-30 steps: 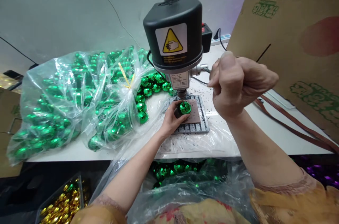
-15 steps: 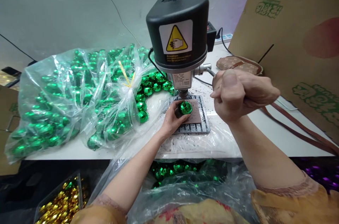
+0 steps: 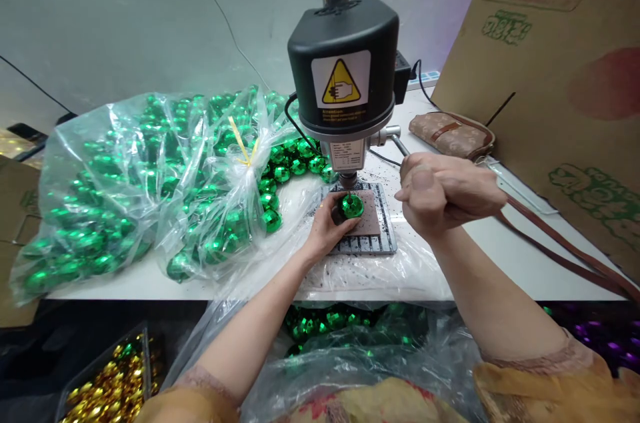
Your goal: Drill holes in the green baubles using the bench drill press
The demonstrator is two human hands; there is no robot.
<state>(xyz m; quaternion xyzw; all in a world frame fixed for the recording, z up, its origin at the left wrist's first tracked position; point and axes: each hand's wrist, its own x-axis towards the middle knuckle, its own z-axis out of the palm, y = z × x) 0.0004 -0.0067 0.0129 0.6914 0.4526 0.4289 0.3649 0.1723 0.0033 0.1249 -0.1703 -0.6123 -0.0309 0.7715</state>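
Observation:
A small bench drill press [image 3: 345, 69] with a black motor head stands on the white table. Under its chuck [image 3: 348, 179], my left hand [image 3: 327, 223] grips a shiny green faceted ball [image 3: 352, 205] between thumb and fingers, on a brown pad [image 3: 369, 216] over the slotted metal base [image 3: 387, 236]. The drill tip meets the top of the ball; whether it has gone in I cannot tell. My right hand [image 3: 445, 193] is closed around the press's feed lever [image 3: 399, 143], whose outer end is hidden in the fist.
Left of the press lies a tied clear bag [image 3: 115, 189] full of green balls, with loose green balls [image 3: 280, 173] beside it. A brown purse [image 3: 450, 134] and a large cardboard box [image 3: 565, 76] stand right. Below the table edge are gold balls [image 3: 115, 383] in a bin.
My right fist has come down and slightly left with the feed lever. My left hand still holds the green ball under the chuck. The view has shifted a little.

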